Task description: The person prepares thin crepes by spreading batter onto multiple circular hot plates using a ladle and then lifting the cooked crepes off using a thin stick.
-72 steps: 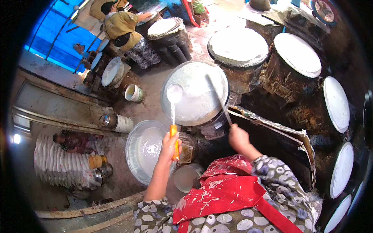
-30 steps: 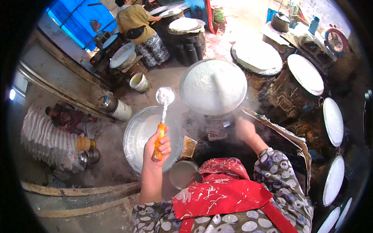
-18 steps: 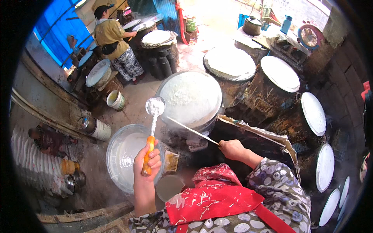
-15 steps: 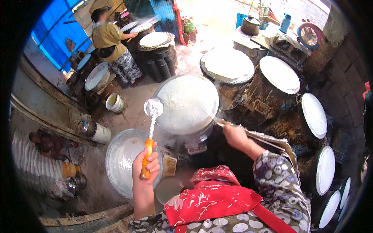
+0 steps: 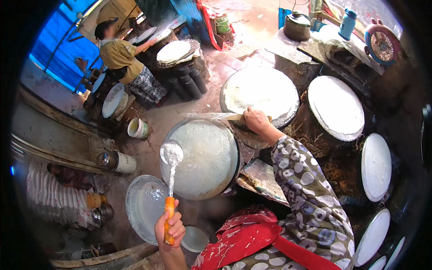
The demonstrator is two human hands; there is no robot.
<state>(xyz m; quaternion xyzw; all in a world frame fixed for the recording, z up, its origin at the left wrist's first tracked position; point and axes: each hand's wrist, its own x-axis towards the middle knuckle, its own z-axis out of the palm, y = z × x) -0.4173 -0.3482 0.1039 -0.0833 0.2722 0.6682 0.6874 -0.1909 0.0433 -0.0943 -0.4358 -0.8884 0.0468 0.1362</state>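
My left hand [image 5: 171, 228] is closed round the orange handle of a ladle [image 5: 172, 155]. Its white-coated bowl is raised in front of the round steaming pan [image 5: 200, 157], which holds a pale surface. My right hand [image 5: 256, 120] grips a long flat spatula [image 5: 220, 116] with a wooden handle. The blade points left, above the pan's far rim. Behind my right hand, a white round sheet [image 5: 261, 92] covers another griddle. A large basin [image 5: 130, 200] of milky white liquid stands on the left, beside the ladle.
More white-topped round griddles [image 5: 335, 108] curve down the right side. A bucket [image 5: 138, 128] and a metal container [image 5: 123, 163] stand at the left. Another person [image 5: 120, 58] works at the far left. A blue flask [image 5: 347, 24] and a fan [image 5: 381, 45] are at the back right.
My right hand has swung up and left with the spatula, from the pan's right side to its far side. The ladle stays raised in my left hand. The view has shifted.
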